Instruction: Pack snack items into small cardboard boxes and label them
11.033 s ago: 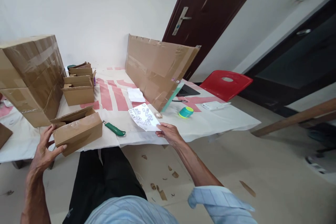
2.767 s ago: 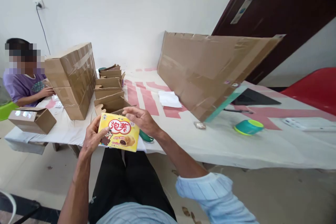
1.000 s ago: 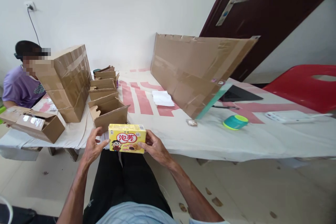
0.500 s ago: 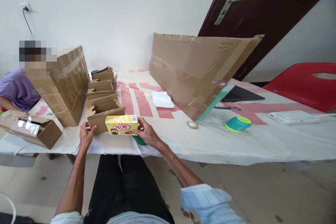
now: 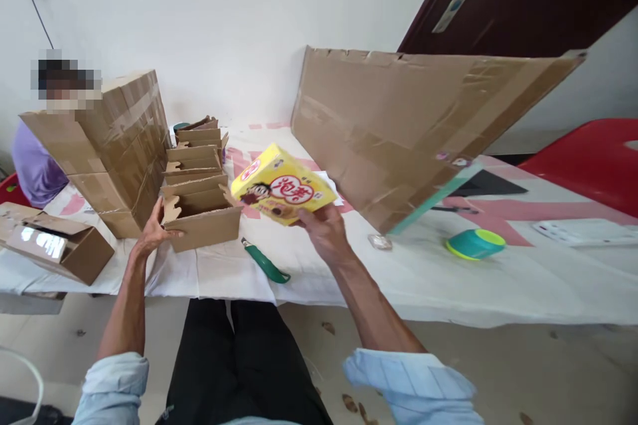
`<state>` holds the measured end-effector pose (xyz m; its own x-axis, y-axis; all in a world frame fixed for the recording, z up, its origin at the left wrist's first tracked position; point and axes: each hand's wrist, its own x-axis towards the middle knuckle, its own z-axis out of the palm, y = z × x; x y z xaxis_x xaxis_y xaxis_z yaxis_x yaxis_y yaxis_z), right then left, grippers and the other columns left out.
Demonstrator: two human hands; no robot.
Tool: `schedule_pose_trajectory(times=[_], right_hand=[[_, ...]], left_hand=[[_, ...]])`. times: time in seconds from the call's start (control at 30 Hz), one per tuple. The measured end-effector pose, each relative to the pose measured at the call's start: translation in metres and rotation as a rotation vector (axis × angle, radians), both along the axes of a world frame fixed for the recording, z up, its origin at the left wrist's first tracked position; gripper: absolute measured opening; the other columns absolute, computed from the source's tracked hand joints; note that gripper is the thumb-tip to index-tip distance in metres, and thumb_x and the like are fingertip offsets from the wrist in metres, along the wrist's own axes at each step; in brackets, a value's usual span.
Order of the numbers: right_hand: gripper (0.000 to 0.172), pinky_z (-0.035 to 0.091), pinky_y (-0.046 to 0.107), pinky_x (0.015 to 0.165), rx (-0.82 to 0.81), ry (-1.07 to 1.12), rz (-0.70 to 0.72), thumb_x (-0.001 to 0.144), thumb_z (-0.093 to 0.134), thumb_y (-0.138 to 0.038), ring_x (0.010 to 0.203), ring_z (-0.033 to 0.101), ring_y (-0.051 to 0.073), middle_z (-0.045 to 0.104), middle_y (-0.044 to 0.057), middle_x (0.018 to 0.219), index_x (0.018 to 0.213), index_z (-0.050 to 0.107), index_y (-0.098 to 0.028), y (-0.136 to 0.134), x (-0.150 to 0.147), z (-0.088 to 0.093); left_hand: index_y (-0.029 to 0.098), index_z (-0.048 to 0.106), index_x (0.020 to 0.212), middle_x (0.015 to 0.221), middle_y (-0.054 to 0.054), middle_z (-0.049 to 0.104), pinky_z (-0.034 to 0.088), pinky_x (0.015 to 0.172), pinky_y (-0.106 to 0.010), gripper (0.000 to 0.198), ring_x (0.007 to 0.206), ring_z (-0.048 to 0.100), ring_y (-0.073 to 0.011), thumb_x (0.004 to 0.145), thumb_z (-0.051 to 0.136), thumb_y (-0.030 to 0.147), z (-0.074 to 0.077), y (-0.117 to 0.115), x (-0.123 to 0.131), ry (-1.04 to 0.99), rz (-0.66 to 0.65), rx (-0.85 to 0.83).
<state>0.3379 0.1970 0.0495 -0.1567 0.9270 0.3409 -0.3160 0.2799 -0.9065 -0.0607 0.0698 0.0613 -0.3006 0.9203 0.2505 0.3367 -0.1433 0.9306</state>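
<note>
My right hand [image 5: 323,229] grips a yellow snack box [image 5: 284,187] by its lower right edge, with the thumb on the printed front. The box is raised above the table and tilted. At the left, my left hand [image 5: 155,229] holds the left side of a small open cardboard box [image 5: 207,229], its thumb on the front and its fingers along the side. What lies inside that cardboard box is hidden. On the cloth between the two hands is a green utility knife [image 5: 266,262].
More open cardboard boxes [image 5: 193,159] stand in a row behind. Large taped cartons [image 5: 124,153] and another carton [image 5: 74,246] are at the left, near a person in purple [image 5: 40,163]. A big cardboard panel [image 5: 399,126] leans at centre right; a teal-and-yellow roll [image 5: 476,244] lies beyond.
My right hand has lifted the yellow snack box up and right, tilting it, which uncovers the utility knife. My left hand stays at the cardboard box's left side, and the view has shifted slightly.
</note>
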Motion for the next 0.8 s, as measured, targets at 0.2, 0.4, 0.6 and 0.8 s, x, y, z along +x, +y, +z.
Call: schedule_pose_trajectory(times=[0.2,0.4,0.6,0.8], right_hand=[[0.07,0.065,0.037,0.068,0.023,-0.111,-0.067,0.072,0.092,-0.058,0.102,0.076,0.029,0.078,0.009,0.124,0.123,0.058,-0.026,0.042,0.002,-0.018],[0.075,0.065,0.041,0.07,-0.05,-0.169,0.08,0.068,0.092,-0.064,0.099,0.075,0.029,0.078,0.009,0.118,0.121,0.057,-0.025,0.064,-0.045,-0.038],[0.073,0.062,0.034,0.067,-0.016,-0.188,0.213,0.065,0.093,-0.058,0.095,0.074,0.025,0.077,0.009,0.12,0.121,0.059,-0.025,0.085,-0.091,-0.039],[0.07,0.062,0.031,0.068,-0.02,-0.226,0.392,0.065,0.091,-0.052,0.089,0.073,0.021,0.077,0.009,0.123,0.122,0.061,-0.023,0.098,-0.156,-0.041]], left_hand=[[0.022,0.034,0.171,0.17,-0.019,0.045,0.043,0.126,-0.059,0.13,0.158,0.04,-0.0458,0.058,0.096,0.04,0.014,-0.041,0.026,-0.007,-0.24,-0.093],[0.025,0.034,0.172,0.174,-0.016,0.041,0.04,0.128,-0.059,0.129,0.16,0.037,-0.0474,0.059,0.096,0.038,0.016,-0.102,0.022,-0.031,-0.138,-0.167],[0.03,0.046,0.167,0.172,-0.012,0.045,0.034,0.13,-0.065,0.123,0.162,0.032,-0.0503,0.056,0.099,0.037,0.022,-0.119,0.003,-0.023,-0.06,-0.183],[0.027,0.041,0.169,0.174,-0.016,0.041,0.039,0.129,-0.058,0.127,0.161,0.036,-0.0463,0.055,0.098,0.037,0.019,-0.062,0.006,-0.072,-0.063,-0.118]])
